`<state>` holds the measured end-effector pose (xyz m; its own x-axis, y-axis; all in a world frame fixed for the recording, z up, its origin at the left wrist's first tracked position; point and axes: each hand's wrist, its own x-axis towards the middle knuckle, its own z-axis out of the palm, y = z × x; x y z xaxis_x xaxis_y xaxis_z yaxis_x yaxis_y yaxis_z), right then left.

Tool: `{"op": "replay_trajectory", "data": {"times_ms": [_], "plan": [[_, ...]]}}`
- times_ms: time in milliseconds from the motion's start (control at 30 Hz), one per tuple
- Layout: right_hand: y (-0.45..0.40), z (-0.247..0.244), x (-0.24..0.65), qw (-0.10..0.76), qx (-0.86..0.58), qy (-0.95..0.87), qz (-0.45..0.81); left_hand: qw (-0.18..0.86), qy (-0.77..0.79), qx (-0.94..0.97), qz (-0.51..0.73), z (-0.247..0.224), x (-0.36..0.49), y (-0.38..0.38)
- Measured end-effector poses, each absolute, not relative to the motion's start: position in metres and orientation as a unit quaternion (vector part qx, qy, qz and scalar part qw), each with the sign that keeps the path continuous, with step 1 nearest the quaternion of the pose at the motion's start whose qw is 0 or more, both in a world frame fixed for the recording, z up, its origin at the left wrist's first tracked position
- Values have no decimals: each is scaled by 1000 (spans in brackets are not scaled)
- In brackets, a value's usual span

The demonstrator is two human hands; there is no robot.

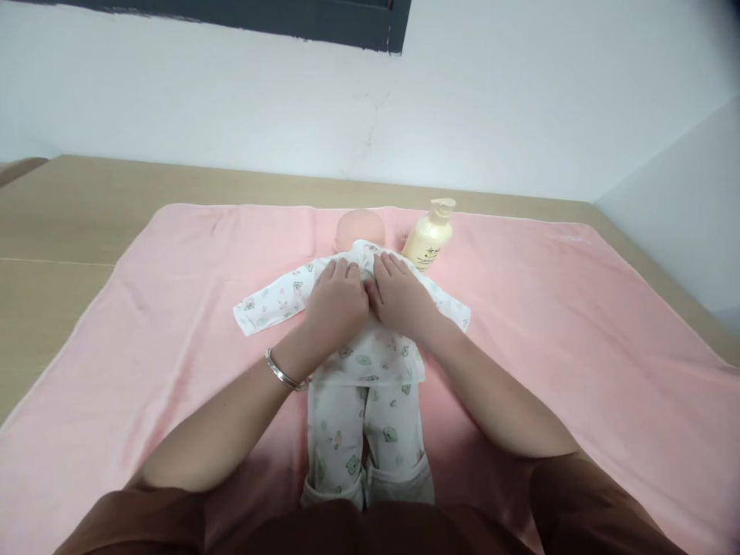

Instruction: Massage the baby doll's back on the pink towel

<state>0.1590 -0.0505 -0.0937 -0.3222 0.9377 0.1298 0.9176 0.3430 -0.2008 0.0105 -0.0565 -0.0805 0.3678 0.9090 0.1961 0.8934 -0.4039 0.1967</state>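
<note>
A baby doll (359, 229) lies on a pink cloth, its bald head away from me. It wears a white printed top (370, 354) with the sleeves spread sideways and matching trousers (393, 432). My left hand (337, 302) rests flat on the upper part of the top, left of the middle. Beside it, my right hand (400, 297) lies on the top's right side, fingers extended. The two thumbs meet or nearly meet near the centre. Neither hand grasps anything visible.
The pink cloth (549, 324) covers much of a wooden table (69, 208). A cream pump bottle (428, 237) stands right of the doll's head. Behind the table rises a white wall (260, 116) with a dark frame (324, 23) at the top.
</note>
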Motion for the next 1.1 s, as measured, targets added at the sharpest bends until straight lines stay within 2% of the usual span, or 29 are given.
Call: {"op": "replay_trajectory", "data": {"times_ms": [100, 200, 333, 500, 700, 933, 1100], "plan": [[-72, -98, 139, 160, -599, -783, 36, 86, 535, 820, 183, -86, -2, -37], [-74, -100, 136, 185, -598, -777, 69, 93, 559, 799, 203, -93, -7, -26], [-48, -97, 153, 181, -609, -762, 121, 54, 560, 808, 175, -91, -2, -37], [-48, -96, 150, 165, -628, -754, 104, 109, 554, 814, 139, -77, -7, -40], [-90, -102, 123, 194, -595, -778, 58, 173, 577, 747, 282, -99, -10, -17], [-53, -93, 149, 210, -606, -750, 164, 192, 566, 695, 400, -126, -4, -25], [-55, -91, 149, 260, -541, -792, 110, 223, 552, 653, 468, -134, -9, -25]]}}
